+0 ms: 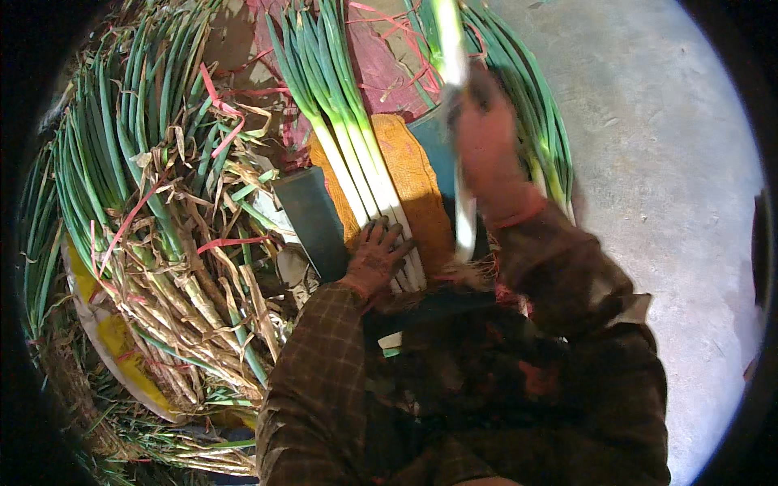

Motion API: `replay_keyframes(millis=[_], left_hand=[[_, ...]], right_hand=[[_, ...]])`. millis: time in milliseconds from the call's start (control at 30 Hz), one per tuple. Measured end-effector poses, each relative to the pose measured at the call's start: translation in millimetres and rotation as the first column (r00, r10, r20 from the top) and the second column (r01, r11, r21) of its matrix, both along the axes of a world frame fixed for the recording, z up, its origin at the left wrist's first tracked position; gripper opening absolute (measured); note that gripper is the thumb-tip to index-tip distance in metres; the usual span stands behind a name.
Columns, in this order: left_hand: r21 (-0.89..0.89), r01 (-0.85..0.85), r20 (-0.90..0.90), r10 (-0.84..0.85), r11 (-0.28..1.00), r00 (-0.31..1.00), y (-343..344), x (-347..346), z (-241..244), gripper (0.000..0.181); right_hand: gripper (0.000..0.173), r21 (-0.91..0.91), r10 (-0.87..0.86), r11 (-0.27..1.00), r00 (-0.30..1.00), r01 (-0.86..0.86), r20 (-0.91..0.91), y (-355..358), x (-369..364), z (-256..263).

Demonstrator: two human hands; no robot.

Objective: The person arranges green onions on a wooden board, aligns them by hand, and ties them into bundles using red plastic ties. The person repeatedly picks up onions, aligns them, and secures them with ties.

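Note:
Several long green onions, white stalks towards me and green leaves away, lie side by side on an orange cloth. The cloth covers part of a dark blue-green support in front of my body. My left hand, in a reddish glove with darkened fingertips, rests over the white stalks with its fingers spread. My right hand, gloved too and blurred, is closed around a separate green onion right of the row. Its white root end points towards me, and its upper part runs out of the top of the view.
A large heap of untrimmed green onions with dry brown leaves lies at left, with pink ties among them. More green onions lie beyond my right arm. A dark red sheet lies ahead; grey floor spreads at right.

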State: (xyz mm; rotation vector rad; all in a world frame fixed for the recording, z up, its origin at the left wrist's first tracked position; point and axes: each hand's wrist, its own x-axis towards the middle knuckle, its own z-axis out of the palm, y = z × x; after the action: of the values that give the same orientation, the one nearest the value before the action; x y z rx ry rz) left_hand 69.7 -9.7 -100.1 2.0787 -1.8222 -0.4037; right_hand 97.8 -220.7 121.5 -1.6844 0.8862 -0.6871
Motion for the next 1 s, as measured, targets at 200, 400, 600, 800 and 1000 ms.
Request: replay_keyframes(millis=[200,400,600,800,1000], left_hand=[[0.053,0.017,0.005,-0.017,0.998,1.0,6.6,1.2,-7.7,0.055],[0.095,0.03,0.037,-0.034,0.995,0.999,-1.8,0.1,10.7,0.053],[0.025,-0.004,0.046,0.002,1.0,0.999,4.8,1.0,-4.8,0.05],[0.084,0.021,0.058,-0.026,0.996,0.998,-2.7,-3.1,-3.6,0.049],[0.101,0.0,0.051,-0.005,0.995,0.999,-2.7,-1.9,-0.6,0.046]], right_hand=[[0.044,-0.097,0.074,0.975,0.701,-0.2,-0.709,56.2,-54.8,-194.9],[0.054,-0.187,0.261,0.859,0.723,-0.476,-0.64,31.4,-72.2,-212.6],[0.06,-0.255,0.321,0.745,0.666,-0.617,-0.673,12.8,-55.3,-227.1],[0.053,-0.175,0.35,0.614,0.465,-0.77,-0.813,2.3,-56.7,-214.1],[0.043,-0.037,0.334,0.652,0.331,-0.757,-0.882,8.1,-37.2,-211.5]])
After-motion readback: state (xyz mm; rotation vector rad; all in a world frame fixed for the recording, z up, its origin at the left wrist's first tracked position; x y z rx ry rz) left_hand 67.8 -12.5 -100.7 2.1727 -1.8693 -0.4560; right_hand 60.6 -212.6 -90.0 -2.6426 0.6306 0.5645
